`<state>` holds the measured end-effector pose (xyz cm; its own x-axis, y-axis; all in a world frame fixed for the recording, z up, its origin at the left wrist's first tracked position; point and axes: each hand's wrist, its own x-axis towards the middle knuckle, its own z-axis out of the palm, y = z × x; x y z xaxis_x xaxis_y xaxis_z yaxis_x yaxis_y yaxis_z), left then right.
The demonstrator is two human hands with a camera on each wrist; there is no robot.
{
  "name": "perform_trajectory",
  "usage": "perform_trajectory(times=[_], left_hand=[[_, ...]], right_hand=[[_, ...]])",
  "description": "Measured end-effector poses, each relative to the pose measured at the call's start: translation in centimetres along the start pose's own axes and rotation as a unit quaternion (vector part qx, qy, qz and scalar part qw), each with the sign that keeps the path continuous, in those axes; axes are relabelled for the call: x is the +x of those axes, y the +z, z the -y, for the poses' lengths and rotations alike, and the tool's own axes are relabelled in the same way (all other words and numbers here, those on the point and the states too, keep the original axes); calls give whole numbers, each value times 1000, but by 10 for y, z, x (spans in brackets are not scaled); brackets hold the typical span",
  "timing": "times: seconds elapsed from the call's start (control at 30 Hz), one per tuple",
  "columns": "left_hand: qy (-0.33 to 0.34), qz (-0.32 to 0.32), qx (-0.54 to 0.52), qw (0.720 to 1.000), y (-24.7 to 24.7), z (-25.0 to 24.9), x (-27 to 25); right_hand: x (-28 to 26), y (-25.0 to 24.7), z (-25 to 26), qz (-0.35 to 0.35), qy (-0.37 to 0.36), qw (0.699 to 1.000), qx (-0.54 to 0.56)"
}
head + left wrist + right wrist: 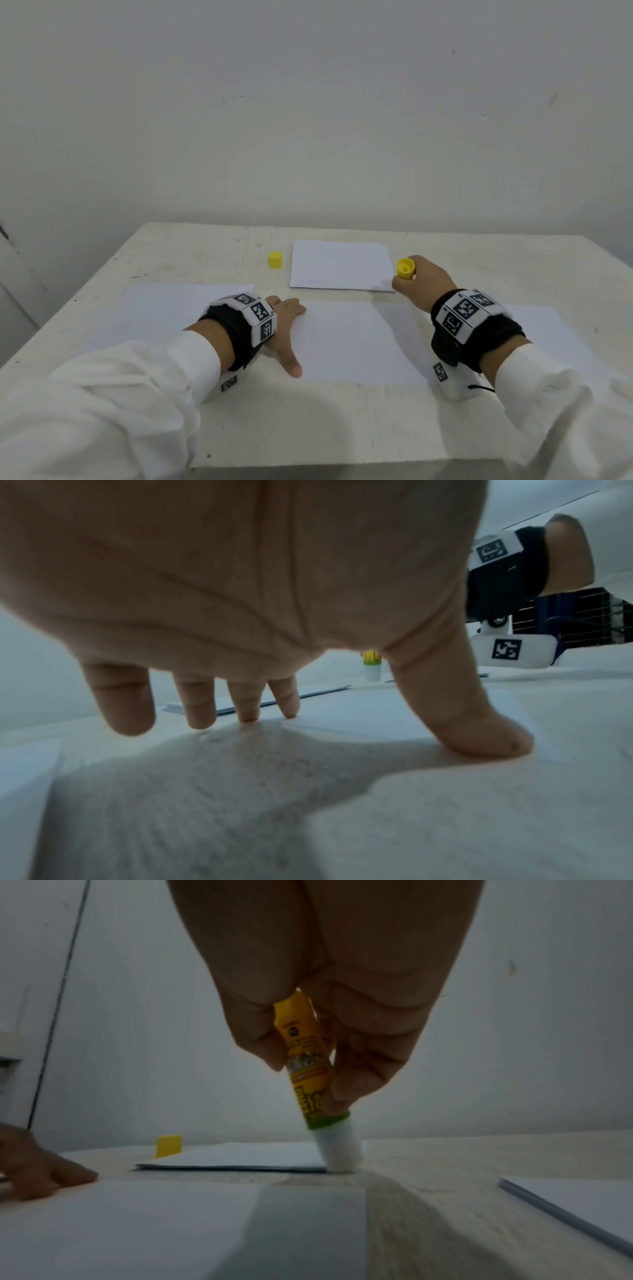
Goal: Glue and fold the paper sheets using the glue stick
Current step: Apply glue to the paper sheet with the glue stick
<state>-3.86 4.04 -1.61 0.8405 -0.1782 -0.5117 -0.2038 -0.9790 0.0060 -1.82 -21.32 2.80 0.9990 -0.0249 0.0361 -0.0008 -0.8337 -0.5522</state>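
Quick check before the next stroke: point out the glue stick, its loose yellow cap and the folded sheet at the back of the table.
glue stick (pixel 310 1080): right wrist view, on its yellow label.
yellow cap (pixel 274 259): head view, on its side wall.
folded sheet (pixel 339 265): head view, middle of its top face.

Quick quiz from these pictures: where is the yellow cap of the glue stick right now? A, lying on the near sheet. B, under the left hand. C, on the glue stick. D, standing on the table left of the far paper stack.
D: the yellow cap stands on the table just left of the far paper stack, while the right hand holds the uncapped glue stick.
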Motion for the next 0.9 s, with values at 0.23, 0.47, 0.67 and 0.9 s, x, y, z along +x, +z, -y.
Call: perform_trajectory(times=[0.23,0.47,0.67,0.9], left_hand=[[8,-1,8,1000,3,4,1],[-8,-13,-19,1000,2,4,0],[24,-12,19,999,2,0,3],[9,6,54,998,3,0,10]], right_hand=[[-14,34,63,175,-116,977,-20],[-19,70,88,179,-145,971,-57],[-46,66,82,214,-186,958,-44],[-69,54,67,226,-175,956,-60]])
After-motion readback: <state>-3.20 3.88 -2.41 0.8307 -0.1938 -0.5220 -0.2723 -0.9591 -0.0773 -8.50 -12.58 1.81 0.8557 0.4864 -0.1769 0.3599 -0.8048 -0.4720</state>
